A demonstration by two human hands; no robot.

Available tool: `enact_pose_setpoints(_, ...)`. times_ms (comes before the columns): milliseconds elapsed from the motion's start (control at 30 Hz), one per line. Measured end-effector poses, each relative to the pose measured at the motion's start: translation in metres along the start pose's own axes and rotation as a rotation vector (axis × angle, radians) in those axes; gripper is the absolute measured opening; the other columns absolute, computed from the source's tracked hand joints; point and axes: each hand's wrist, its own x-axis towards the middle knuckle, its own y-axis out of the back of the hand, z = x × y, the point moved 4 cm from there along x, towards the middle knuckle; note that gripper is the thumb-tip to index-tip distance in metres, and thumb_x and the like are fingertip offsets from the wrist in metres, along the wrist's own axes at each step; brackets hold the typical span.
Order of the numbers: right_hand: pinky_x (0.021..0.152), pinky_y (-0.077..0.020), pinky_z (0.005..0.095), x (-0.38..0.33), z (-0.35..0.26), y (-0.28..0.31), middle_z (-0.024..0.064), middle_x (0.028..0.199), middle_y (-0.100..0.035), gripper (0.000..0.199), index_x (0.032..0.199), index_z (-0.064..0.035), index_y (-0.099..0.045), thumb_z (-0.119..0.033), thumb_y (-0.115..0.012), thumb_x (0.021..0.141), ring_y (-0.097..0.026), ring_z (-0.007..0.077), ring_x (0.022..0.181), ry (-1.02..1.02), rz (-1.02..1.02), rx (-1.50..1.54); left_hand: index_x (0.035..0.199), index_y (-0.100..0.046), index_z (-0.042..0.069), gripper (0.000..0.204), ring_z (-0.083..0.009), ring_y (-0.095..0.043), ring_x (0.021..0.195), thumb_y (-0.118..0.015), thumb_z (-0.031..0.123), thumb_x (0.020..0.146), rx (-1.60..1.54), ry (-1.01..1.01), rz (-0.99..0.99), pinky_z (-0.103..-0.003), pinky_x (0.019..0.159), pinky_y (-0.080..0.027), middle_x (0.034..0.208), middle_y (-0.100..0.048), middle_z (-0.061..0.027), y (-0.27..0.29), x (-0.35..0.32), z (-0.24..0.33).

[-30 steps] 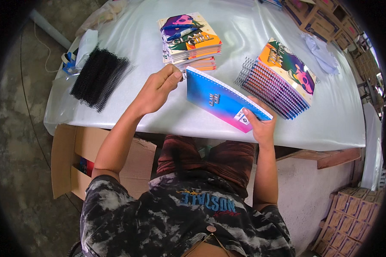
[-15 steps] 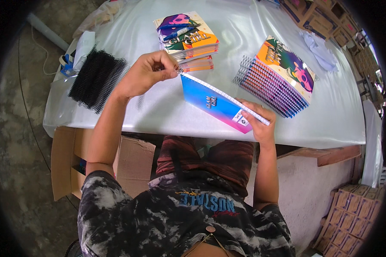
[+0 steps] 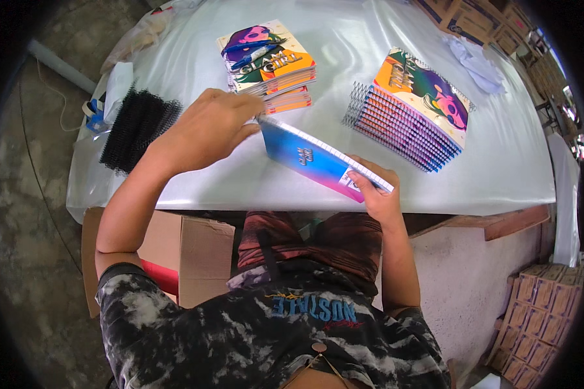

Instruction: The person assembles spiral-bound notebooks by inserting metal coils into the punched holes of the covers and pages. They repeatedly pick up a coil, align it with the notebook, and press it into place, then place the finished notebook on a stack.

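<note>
I hold a blue-and-pink notebook point(image 3: 311, 159) tilted above the near edge of the white table point(image 3: 383, 39). My right hand point(image 3: 377, 196) grips its lower right corner. My left hand point(image 3: 207, 126) pinches its upper left corner at the punched edge. Just beyond the left hand lies a stack of colourful unbound notebooks point(image 3: 268, 65) with pens on top. A pile of black spiral binding coils point(image 3: 135, 126) lies to the left of that hand.
A slanted stack of spiral-bound notebooks point(image 3: 412, 110) sits at the right of the table, with crumpled white cloth point(image 3: 477, 61) beyond it. An open cardboard box point(image 3: 175, 249) stands under the table at left. Stacked cartons point(image 3: 542, 311) stand at lower right.
The notebook has been lifted closer to me and tilted. My left hand rose with its upper left corner; my right hand kept its hold on the lower right corner.
</note>
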Motion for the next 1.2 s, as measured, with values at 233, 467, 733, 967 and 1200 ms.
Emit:
enact_pose_setpoints(233,0.081,-0.0478,0.0265,-0.002,-0.003,-0.004,0.0127,0.106,-0.064,0.033,0.108,-0.0004,-0.062,0.006,-0.057,0.077,-0.063,0.0196,0.093,-0.016,-0.066,-0.049,0.097,-0.06,0.007,0.022,-0.0272,-0.055,0.086,-0.064,0.016,0.077,0.269,-0.121,0.394,-0.037,0.08,-0.041,0.091,-0.061,-0.0081,0.01,0.0,0.013)
enact_pose_setpoints(467,0.084,-0.047,0.0276,-0.004,0.0,-0.01,0.0134,0.108,-0.063,0.034,0.109,-0.0007,-0.061,0.007,-0.056,0.076,-0.062,0.0208,0.096,0.02,-0.052,-0.04,0.099,-0.058,0.008,0.029,-0.0272,-0.056,0.086,-0.067,0.017,0.073,0.191,-0.082,-0.007,-0.038,0.076,-0.044,0.089,-0.061,-0.0079,0.014,0.005,0.013)
enact_pose_setpoints(733,0.087,-0.0462,0.029,-0.008,-0.002,-0.016,0.0147,0.108,-0.063,0.035,0.108,0.0002,-0.061,0.01,-0.055,0.075,-0.061,0.0227,0.1,0.037,-0.02,-0.032,0.089,-0.058,0.009,0.024,-0.0246,-0.058,0.085,-0.069,0.017,0.07,0.159,-0.138,0.25,-0.037,0.074,-0.045,0.087,-0.061,-0.0052,0.009,0.001,0.013)
enact_pose_setpoints(967,0.088,-0.0462,0.0299,-0.006,-0.001,-0.017,0.0164,0.107,-0.063,0.035,0.107,0.0013,-0.061,0.011,-0.054,0.075,-0.061,0.0246,0.1,0.075,0.013,-0.039,0.087,-0.057,0.008,0.021,-0.0239,-0.057,0.081,-0.067,0.018,0.071,0.224,-0.153,0.245,-0.035,0.077,-0.043,0.078,-0.058,-0.0043,0.015,0.004,0.014)
enact_pose_setpoints(1200,0.087,-0.0467,0.0303,-0.007,-0.004,-0.022,0.0176,0.106,-0.063,0.032,0.106,0.0025,-0.061,0.008,-0.055,0.075,-0.061,0.0258,0.1,0.174,0.019,-0.069,0.117,-0.047,0.005,0.066,-0.036,-0.032,0.125,-0.067,0.045,0.07,0.144,-0.076,0.468,-0.051,0.099,-0.026,0.131,-0.038,-0.0167,-0.012,-0.015,0.016)
